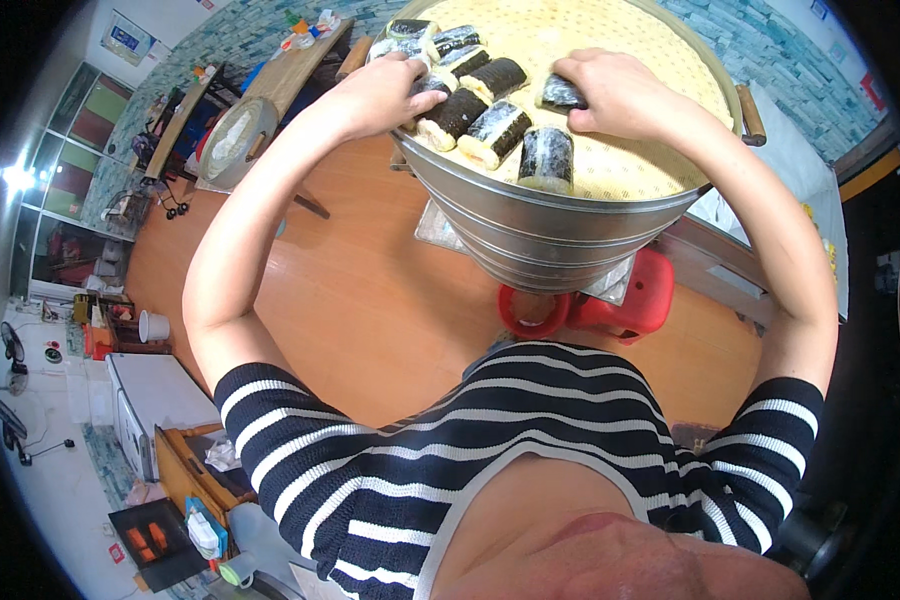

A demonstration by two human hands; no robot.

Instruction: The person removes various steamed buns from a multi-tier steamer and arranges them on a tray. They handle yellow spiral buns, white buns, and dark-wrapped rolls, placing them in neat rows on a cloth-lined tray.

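Note:
Before me stands a tall stack of round metal steamer trays [555,240], its top lined with a yellow perforated mat [630,169]. Several short rolls wrapped in dark seaweed, such as this roll [496,77], lie in slanting rows on the mat's left part. My right hand [619,94] grips one seaweed-wrapped roll [561,91] at the mat's middle, just above the nearest roll [546,159]. My left hand [401,90] rests on the rolls at the left edge, its thumb over one of them; whether it grips a roll is hard to tell.
Wooden handles, one at the right [750,115], stick out from the steamer's rim. Below are a red basin [532,311] and a red plastic stool [637,296]. A large metal basin with white contents [232,142] stands at the left, by a wooden table [292,75].

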